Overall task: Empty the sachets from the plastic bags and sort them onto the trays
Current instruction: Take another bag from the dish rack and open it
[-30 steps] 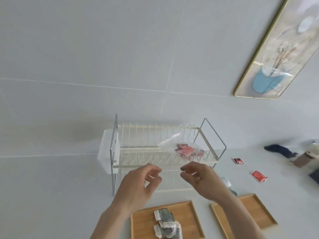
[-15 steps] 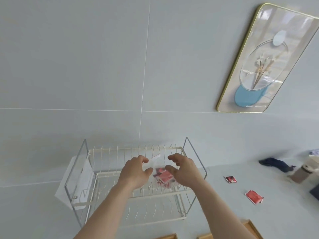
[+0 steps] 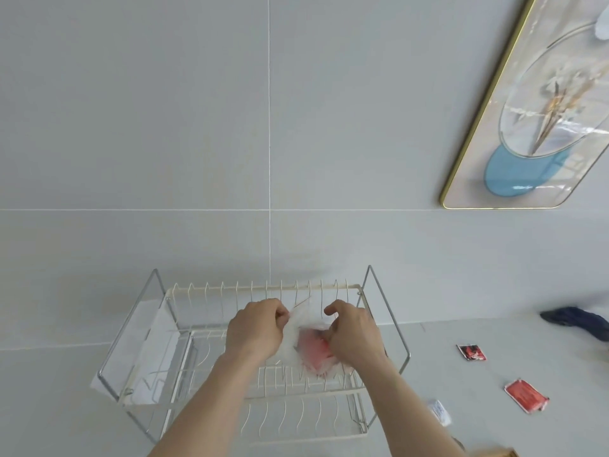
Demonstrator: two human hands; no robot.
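Since half a second ago both hands have closed in on the clear plastic bag [image 3: 304,338] over the upper tier of the wire dish rack [image 3: 263,357], and the wooden trays have dropped almost out of sight. The left hand [image 3: 257,329] pinches the bag's upper edge; the right hand [image 3: 354,333] curls around its other side, fingers clenched on the plastic. Red sachets [image 3: 314,346] show blurred inside the bag. On the counter to the right lie a dark red sachet [image 3: 472,352], a red sachet [image 3: 526,395] and a white sachet [image 3: 439,412], well apart.
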